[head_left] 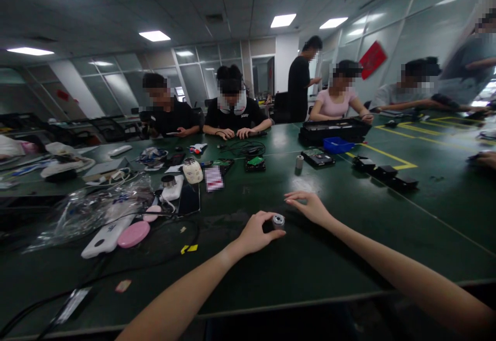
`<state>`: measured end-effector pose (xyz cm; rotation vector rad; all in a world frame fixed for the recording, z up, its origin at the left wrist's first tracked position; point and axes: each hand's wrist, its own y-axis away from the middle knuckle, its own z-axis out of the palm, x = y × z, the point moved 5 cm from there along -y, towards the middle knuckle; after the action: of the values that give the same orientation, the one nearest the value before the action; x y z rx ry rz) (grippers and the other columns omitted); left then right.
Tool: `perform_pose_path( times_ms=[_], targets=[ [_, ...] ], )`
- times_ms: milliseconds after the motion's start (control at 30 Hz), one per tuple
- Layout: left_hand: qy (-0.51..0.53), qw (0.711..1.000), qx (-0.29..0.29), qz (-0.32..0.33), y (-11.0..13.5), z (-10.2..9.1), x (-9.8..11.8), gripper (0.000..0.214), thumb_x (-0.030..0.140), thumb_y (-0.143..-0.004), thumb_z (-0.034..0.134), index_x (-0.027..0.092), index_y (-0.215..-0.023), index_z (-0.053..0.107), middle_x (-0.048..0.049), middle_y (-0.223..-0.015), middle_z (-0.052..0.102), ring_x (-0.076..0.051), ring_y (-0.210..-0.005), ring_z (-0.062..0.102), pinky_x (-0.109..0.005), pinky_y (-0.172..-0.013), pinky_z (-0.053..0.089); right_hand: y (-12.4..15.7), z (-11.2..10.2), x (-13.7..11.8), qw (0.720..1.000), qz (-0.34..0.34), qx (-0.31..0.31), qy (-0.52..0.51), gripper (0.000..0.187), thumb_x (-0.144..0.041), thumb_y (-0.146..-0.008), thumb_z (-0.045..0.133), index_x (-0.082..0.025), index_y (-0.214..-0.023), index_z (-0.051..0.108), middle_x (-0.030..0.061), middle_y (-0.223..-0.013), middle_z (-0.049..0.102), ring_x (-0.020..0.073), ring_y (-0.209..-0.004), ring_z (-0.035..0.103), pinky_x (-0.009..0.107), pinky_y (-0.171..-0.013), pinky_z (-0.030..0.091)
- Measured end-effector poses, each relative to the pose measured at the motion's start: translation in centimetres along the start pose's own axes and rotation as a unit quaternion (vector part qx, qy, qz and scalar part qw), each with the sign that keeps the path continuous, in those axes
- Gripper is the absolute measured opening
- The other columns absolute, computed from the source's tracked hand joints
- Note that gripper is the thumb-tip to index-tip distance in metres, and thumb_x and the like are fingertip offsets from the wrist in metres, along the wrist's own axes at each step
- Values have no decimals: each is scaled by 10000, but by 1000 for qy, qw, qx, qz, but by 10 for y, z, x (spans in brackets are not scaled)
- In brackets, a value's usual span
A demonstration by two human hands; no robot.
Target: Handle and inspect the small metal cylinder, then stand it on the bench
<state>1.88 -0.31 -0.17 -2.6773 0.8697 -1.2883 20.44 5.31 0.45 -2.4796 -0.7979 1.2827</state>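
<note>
L hand (256,233) pinching metal cyl. (278,221), prob. standing on grn table (341,268); R hand (312,208) empty; ceiling lights (283,20) lit.

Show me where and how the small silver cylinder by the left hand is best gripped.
Probably the silver cylinder is best pinched around its round side, thumb opposite fingers, from the left: it stands upright, and the left hand curls about it there.

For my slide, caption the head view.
Left hand around an upright metal cylinder, right hand nearby, green tabletop beneath.
</note>
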Motion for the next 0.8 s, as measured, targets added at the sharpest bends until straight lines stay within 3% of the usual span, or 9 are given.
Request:
perform_pose_path(
  times_ms=[133, 233, 467, 667, 800],
  targets=[
    [-15, 1000, 3, -3, 0, 1, -4, 387, 376, -755, 745, 194, -1089, 672, -79, -1069, 672, -256, -1012, 605, -347, -906, 456, 6, 18, -36, 996, -18, -33, -79, 218, -384, -858, 618, -226, -930, 750, 65, -1072, 711, 223, -998, 656, 390, -886, 515],
    [-20, 1000, 10, -8, -1, 2, -6, 403, 374, -748, 751, 178, -1089, 666, -84, -1064, 670, -263, -1009, 606, -347, -895, 461, 10, 28, -48, 988, -17, -66, -136, 199, -366, -837, 650, -221, -927, 753, 65, -1008, 728, 222, -943, 671, 393, -872, 518],
    [-13, 1000, 11, -5, -1, 2, -6, 406, 374, -738, 758, 193, -1089, 666, -73, -1035, 675, -257, -996, 616, -341, -885, 469, 10, 27, -45, 985, 10, -41, -165, 213, -381, -836, 642, -202, -878, 748, 63, -967, 733, 220, -921, 674, 384, -852, 524],
    [-8, 1000, 18, 3, 0, 2, -5, 400, 357, -741, 759, 191, -1095, 671, -75, -1045, 681, -249, -977, 622, -348, -885, 467, 12, 34, -48, 982, 16, -91, -162, 231, -396, -850, 629, -216, -932, 748, 66, -1076, 706, 230, -1004, 646, 400, -908, 494],
    [-13, 1000, 14, 3, -1, 2, -6, 415, 355, -738, 760, 201, -1112, 666, -66, -1045, 682, -246, -978, 624, -339, -884, 468, 14, 33, -47, 982, 13, -80, -172, 256, -424, -859, 611, -187, -824, 701, 71, -1058, 703, 228, -998, 642, 408, -917, 479]
  ],
)
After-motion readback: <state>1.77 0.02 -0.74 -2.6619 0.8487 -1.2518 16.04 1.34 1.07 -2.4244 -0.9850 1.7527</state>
